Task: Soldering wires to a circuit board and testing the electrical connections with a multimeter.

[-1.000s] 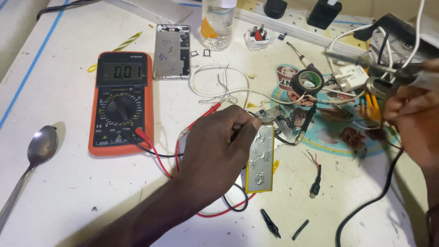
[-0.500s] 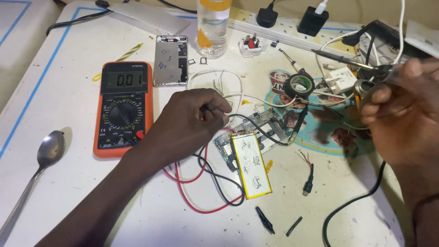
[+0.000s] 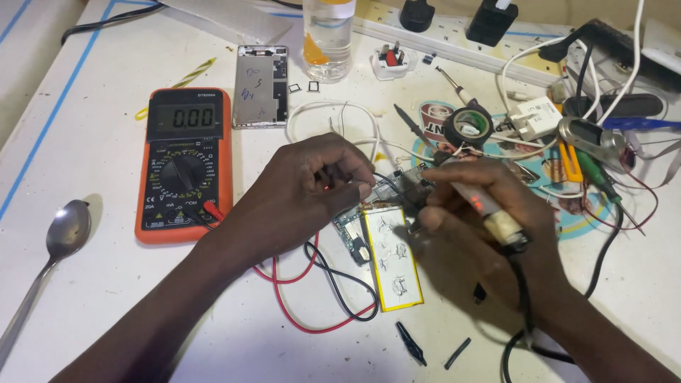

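Head view: right hand (image 3: 489, 213), gripping the soldering iron (image 3: 486, 209), has come in from the desk's right edge beside the left hand (image 3: 305, 195), which pinches probes over the board (image 3: 394, 191).

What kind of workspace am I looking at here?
Most likely a small electronics repair bench. An orange multimeter sits on the white table, the right hand holds a corded soldering iron over an opened circuit board, and a power strip runs along the back.
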